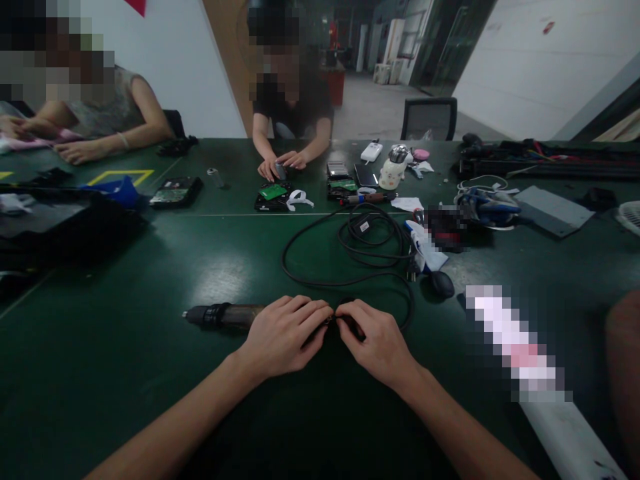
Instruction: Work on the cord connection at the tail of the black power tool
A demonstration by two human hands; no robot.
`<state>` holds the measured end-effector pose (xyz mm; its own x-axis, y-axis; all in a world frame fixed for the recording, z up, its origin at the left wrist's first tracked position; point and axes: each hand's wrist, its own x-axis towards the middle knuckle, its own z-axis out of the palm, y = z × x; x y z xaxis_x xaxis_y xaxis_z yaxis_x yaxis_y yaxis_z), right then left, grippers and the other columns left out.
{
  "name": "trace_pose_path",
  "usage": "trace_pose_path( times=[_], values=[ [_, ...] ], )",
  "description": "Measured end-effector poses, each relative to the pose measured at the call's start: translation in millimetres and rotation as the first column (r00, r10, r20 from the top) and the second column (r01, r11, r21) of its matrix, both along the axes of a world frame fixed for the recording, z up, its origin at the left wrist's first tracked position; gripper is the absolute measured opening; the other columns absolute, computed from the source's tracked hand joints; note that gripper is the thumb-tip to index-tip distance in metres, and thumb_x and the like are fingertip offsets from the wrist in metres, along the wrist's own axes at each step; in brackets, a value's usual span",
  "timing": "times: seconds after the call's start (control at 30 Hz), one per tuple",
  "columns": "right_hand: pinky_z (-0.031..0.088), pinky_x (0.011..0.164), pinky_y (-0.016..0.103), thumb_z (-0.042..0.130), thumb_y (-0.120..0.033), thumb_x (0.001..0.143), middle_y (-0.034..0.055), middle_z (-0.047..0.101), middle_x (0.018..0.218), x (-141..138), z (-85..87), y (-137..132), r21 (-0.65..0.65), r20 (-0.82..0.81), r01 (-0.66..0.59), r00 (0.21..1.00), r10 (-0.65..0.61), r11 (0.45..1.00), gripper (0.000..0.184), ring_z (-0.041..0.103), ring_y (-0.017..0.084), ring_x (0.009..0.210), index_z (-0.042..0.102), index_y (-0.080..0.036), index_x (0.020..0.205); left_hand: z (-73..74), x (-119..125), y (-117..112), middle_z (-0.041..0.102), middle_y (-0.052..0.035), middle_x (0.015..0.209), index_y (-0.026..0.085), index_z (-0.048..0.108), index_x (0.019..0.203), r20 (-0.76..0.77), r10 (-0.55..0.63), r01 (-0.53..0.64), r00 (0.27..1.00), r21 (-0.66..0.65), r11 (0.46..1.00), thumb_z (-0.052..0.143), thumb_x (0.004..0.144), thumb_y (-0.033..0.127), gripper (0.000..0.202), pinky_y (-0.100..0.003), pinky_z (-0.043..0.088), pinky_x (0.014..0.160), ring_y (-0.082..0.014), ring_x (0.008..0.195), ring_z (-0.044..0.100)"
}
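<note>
Two-handed end work appeared underway: your left hand point(285, 335) gripped the power tool point(223, 316), your right hand point(379, 341) pinched a dark piece point(354, 326); steadiness seemed needed next.

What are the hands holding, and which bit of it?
The left hand grips the dark tool by the end away from its tip. The right hand pinches a dark piece, mostly hidden by fingers.

Both forearms point(195, 407) slant inward. The left hand point(287, 337) curls palm-down (thumb nearer the body); the right hand point(383, 343) pinches just beside it.
</note>
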<state>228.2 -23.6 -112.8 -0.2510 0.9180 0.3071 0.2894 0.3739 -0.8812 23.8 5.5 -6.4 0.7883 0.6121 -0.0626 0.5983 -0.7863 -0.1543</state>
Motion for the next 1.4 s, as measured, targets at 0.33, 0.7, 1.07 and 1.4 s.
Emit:
trace_pose_path(
  times=[0.33, 0.7, 1.07, 1.4],
  values=[
    [0.051, 0.070, 0.029, 0.056, -0.020, 0.103, 0.0036, 0.069, 0.103, 0.0, 0.6, 0.2, 0.002, -0.006, -0.009, 1.000, 0.009, 1.000, 0.014, 0.066, 0.017, 0.082, 0.065, -0.024, 0.113, -0.4, -0.1, -0.4, 0.072, -0.0031, 0.124, 0.022, 0.064, 0.121, 0.015, 0.009, -0.009, 1.000, 0.031, 0.999, 0.056, 0.104, 0.033, 0.022, -0.039, 0.050, 0.083, -0.0221, 0.104, 0.067],
    [0.051, 0.071, 0.029, 0.056, -0.020, 0.104, 0.0038, 0.068, 0.103, 0.4, 2.2, 0.1, -0.002, 0.004, -0.011, 1.000, 0.011, 1.000, 0.014, 0.066, 0.017, 0.083, 0.065, -0.024, 0.113, -1.3, 0.3, 0.3, 0.072, -0.0041, 0.123, 0.021, 0.064, 0.121, 0.010, 0.005, -0.006, 1.000, 0.038, 0.999, 0.056, 0.105, 0.033, 0.022, -0.038, 0.051, 0.084, -0.0220, 0.103, 0.068],
    [0.051, 0.070, 0.028, 0.056, -0.020, 0.103, 0.0041, 0.069, 0.103, 0.6, 0.8, 0.7, 0.020, 0.003, -0.006, 1.000, 0.006, 1.000, 0.014, 0.067, 0.018, 0.083, 0.065, -0.024, 0.113, -1.7, -0.5, 0.7, 0.072, -0.0031, 0.124, 0.022, 0.064, 0.123, 0.004, -0.001, 0.001, 1.000, 0.039, 0.999, 0.058, 0.104, 0.034, 0.024, -0.038, 0.051, 0.085, -0.0220, 0.104, 0.068],
    [0.052, 0.070, 0.028, 0.057, -0.020, 0.103, 0.0043, 0.070, 0.103, 0.4, 1.3, 0.5, 0.022, 0.001, 0.003, 1.000, -0.003, 1.000, 0.013, 0.067, 0.017, 0.082, 0.065, -0.024, 0.112, -1.0, 0.6, 0.6, 0.073, -0.0045, 0.119, 0.020, 0.065, 0.118, 0.017, 0.000, -0.001, 1.000, 0.050, 0.999, 0.056, 0.105, 0.034, 0.022, -0.038, 0.051, 0.084, -0.0213, 0.100, 0.069]
  ],
)
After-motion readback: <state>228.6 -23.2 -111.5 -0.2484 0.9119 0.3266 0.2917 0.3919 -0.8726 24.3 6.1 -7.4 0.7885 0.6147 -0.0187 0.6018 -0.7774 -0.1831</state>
